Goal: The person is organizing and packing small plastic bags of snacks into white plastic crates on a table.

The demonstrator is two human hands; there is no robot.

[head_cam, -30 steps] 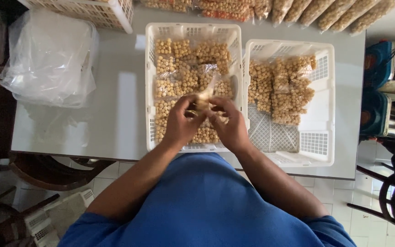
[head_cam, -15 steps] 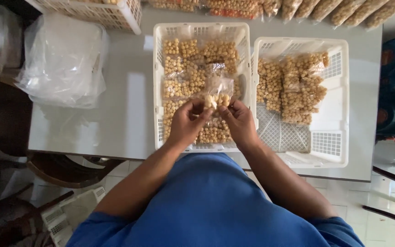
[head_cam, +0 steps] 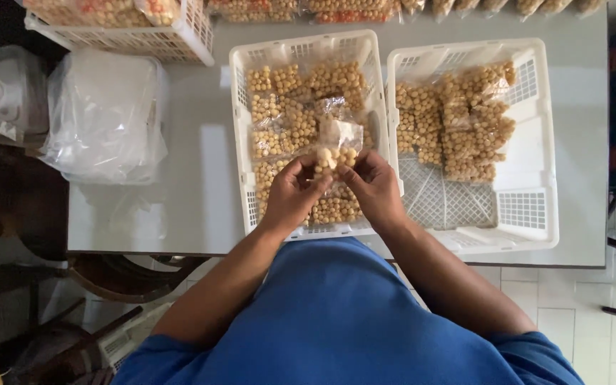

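Grey bench [head_cam: 187, 178], glossy. Carried directly on it: two white slotted baskets [head_cam: 240, 128] [head_cam: 536, 142] side by side, a third basket [head_cam: 180, 36] at far left, a stack of clear bags [head_cam: 105, 117], and filled packets [head_cam: 351, 8] along the far edge.

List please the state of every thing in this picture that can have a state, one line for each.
left hand: closed on the small clear bag
right hand: closed on the same bag
small clear bag: held up over the left crate, a few round snacks inside
left crate: nearly full of snack bags
right crate: about half filled, near end bare
pile of clear bags: lying heaped on the table
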